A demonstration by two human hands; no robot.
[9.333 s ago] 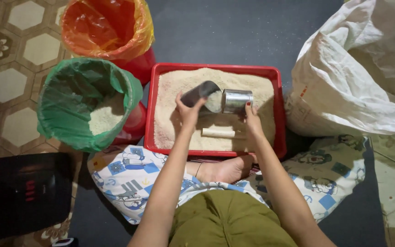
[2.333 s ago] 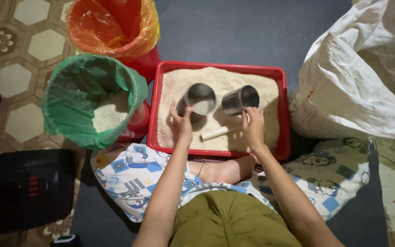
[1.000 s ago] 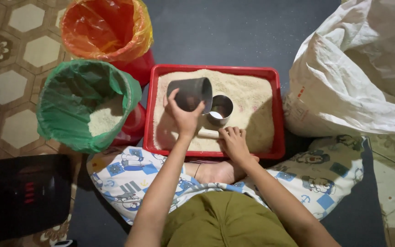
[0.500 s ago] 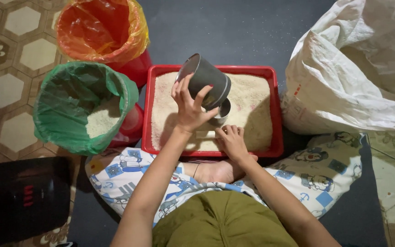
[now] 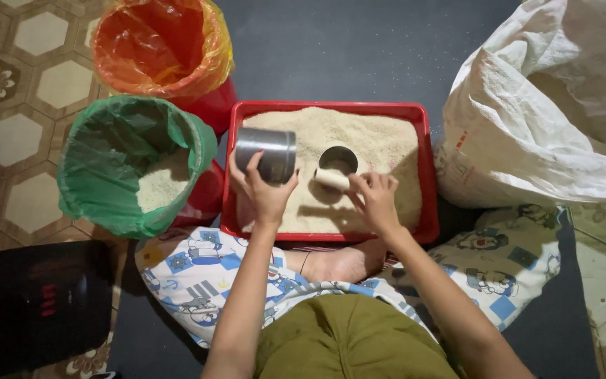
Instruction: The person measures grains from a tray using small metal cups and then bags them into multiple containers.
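Left hand (image 5: 264,193) grips a steel cup (image 5: 266,154) lifted above the red tray (image 5: 426,175) of rice; right hand (image 5: 375,200) pinches a pale stick (image 5: 332,180), seemingly at the rim of the second cup (image 5: 338,160) standing in the grain. Best drawn flat across, cup upright.

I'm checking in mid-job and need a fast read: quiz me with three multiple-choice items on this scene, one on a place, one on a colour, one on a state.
1. Where does the second metal cup stand?
A. in the red tray
B. in the green-lined bin
C. on the white sack

2. The liner of the bin holding grain is:
A. orange
B. green
C. blue

3. The left hand is:
A. empty
B. flat on the floor
C. holding a metal cup

Answers: 1 A, it sits in the tray's grain. 2 B, grain shows inside green plastic. 3 C, fingers wrap the cup.
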